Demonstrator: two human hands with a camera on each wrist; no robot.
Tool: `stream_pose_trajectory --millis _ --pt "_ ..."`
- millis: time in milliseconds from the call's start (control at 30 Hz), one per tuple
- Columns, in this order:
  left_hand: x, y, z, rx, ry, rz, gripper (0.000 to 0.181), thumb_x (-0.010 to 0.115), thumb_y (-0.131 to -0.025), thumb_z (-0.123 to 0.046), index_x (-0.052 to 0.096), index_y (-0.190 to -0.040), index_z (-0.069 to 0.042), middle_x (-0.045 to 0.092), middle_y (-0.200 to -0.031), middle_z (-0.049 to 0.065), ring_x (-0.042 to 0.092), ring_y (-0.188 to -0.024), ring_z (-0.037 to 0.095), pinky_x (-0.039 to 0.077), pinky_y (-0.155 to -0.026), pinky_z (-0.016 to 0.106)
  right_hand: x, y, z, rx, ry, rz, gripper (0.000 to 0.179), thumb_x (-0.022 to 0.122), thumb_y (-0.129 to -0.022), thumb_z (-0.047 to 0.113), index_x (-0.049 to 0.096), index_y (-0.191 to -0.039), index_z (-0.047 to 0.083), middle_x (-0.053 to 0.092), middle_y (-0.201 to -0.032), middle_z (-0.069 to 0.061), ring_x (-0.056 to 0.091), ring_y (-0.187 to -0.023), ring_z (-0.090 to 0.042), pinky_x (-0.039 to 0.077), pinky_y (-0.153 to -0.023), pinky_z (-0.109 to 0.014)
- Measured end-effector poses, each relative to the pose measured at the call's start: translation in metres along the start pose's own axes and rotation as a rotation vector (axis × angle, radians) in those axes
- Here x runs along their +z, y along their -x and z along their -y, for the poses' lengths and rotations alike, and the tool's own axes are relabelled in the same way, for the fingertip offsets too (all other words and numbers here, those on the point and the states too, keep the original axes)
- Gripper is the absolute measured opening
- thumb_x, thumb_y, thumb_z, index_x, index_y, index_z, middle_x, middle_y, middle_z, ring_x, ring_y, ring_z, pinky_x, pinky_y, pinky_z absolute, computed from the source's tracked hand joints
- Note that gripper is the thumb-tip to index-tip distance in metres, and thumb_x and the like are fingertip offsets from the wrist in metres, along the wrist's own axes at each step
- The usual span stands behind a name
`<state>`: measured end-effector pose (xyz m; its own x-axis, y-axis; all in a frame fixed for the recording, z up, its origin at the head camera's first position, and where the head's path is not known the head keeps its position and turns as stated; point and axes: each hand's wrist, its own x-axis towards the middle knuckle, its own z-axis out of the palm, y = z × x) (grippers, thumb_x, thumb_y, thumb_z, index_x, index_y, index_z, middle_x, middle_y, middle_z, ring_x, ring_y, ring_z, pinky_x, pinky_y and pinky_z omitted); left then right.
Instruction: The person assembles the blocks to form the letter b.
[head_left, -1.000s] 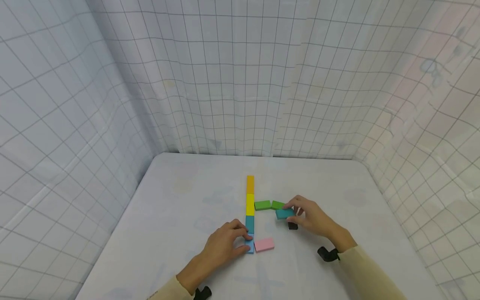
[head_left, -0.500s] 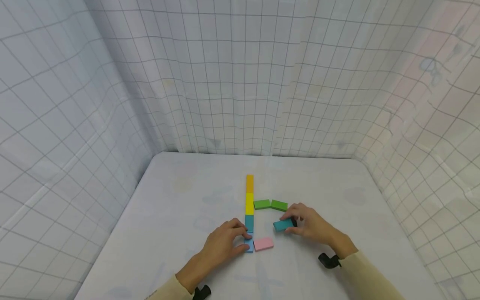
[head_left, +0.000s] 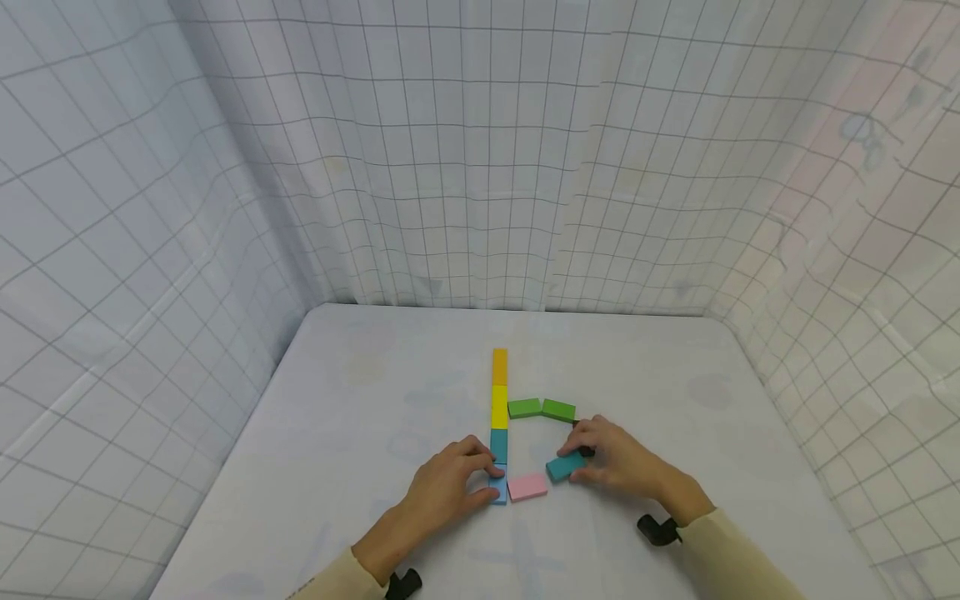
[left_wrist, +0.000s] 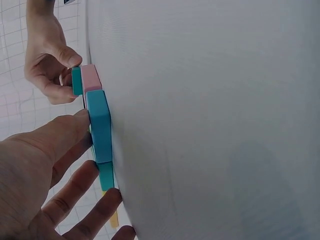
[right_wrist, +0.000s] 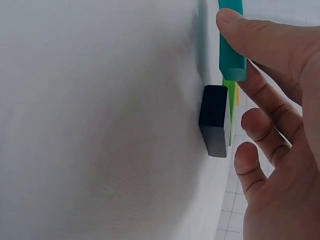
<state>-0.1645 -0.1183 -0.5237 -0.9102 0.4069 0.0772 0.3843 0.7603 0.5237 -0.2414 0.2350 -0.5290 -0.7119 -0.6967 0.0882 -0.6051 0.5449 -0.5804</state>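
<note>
My right hand point(head_left: 615, 457) pinches a teal block point(head_left: 564, 467) between thumb and fingers. In the right wrist view that block hangs just above the white surface, its shadow beside it. Beneath the same hand a black block point(right_wrist: 214, 120) lies on the surface, mostly hidden in the head view. My left hand point(head_left: 450, 483) rests with thumb and fingertips lightly on a light blue block point(left_wrist: 100, 125), fingers spread and loosely bent. That block is the near end of a straight column with a second teal block point(head_left: 498, 446), a yellow block point(head_left: 499, 407) and an orange block point(head_left: 500, 367).
A pink block point(head_left: 527, 487) lies right of the light blue one. Two green blocks, one left point(head_left: 524, 408) and one right point(head_left: 558, 410), run rightward from the yellow block. White gridded curtains point(head_left: 480, 167) enclose the white table point(head_left: 360, 367) at the back and sides.
My right hand has carried the teal block from beside the green blocks toward me, down near the pink block, tilting it slightly. My left hand has stayed at the light blue block.
</note>
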Motion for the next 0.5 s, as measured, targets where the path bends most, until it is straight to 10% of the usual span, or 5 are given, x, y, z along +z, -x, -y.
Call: stream_pose_trajectory --millis 500 --pt "0.0002 -0.0010 -0.0002 0.011 -0.009 -0.014 0.020 0.099 -0.097 -0.030 0.092 -0.115 -0.025 0.075 -0.126 -0.006 0.073 -0.114 0.018 0.067 -0.092 0.036 0.0068 0.0002 -0.0032 -0.050 0.053 0.016 0.028 0.095 -0.101 0.027 0.086 -0.125 0.038 0.076 -0.129 0.021 0.061 -0.124 -0.009 0.055 -0.112 -0.045"
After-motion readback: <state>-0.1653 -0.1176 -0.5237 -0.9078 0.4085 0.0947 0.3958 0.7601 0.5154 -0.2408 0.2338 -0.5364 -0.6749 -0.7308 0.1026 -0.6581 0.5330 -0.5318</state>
